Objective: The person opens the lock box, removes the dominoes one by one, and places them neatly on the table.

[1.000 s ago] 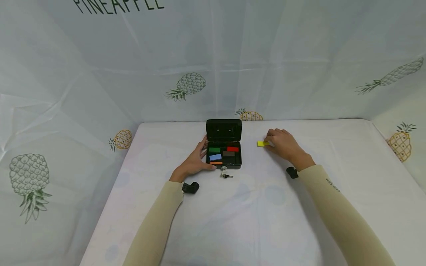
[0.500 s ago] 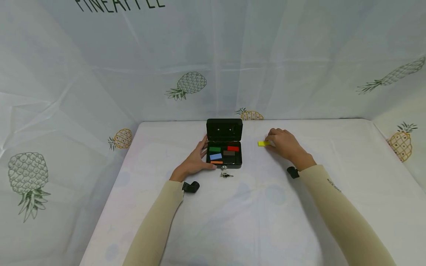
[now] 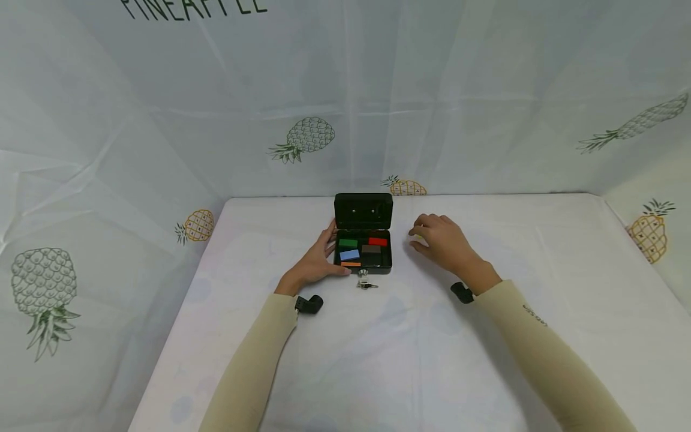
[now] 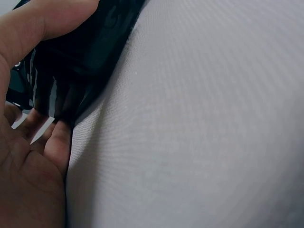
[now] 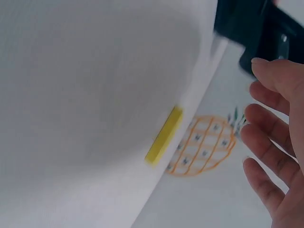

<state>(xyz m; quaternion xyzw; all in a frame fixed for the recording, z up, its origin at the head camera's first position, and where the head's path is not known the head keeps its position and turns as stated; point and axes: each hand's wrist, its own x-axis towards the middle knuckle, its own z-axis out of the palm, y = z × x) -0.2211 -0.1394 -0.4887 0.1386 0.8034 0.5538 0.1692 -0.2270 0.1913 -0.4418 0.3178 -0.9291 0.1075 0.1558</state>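
A small black cash box [image 3: 384, 264] stands on the table with its lid [image 3: 363, 210] raised. Inside lie a green block [image 3: 348, 243], a red block [image 3: 377, 242], a brown block [image 3: 370, 249], a blue block [image 3: 349, 255] and an orange block [image 3: 351, 264]. My left hand [image 3: 313, 264] holds the box's left side, thumb at the front and fingers along the side. To the right of the box, my right hand [image 3: 445, 245] hovers with loosely bent fingers, holding nothing. A yellow block [image 5: 164, 136] lies on the table in the right wrist view, apart from the fingers; the hand mostly hides it in the head view.
Keys [image 3: 368, 285] hang at the lock on the box's front. White cloth [image 3: 405, 348] covers the table. Behind it rises a white sheet [image 3: 432, 120] printed with pineapples, along the table's back edge.
My right hand has let go of the yellow block and moved left, towards the box. The left hand has stayed at the box.
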